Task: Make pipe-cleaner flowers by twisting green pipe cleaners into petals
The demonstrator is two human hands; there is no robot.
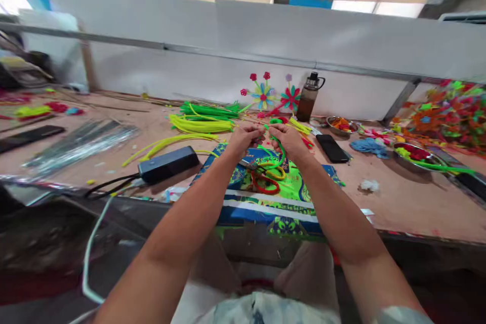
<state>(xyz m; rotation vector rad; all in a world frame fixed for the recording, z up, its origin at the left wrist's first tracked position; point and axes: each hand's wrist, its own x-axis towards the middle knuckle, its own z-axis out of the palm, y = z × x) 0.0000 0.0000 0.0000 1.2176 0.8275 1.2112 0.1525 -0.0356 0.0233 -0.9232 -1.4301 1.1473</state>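
Observation:
A bright green chenille stem is pinched between my hands, its loose part curling down below my right fingers. My left hand and my right hand are closed, fingertips nearly meeting at a small green piece of the stem. Beneath them a blue and green patterned mat lies on the table. On it are scissors with red handles and a yellow-handled tool, partly covered by green stems. Just left of my left hand is a bundle of yellow chenille stems, with green stems behind.
Chenille flowers and a dark bottle stand at the back. A phone, a blue bundle and metal bowls lie to the right. A black box with cables sits left, near the table's front edge.

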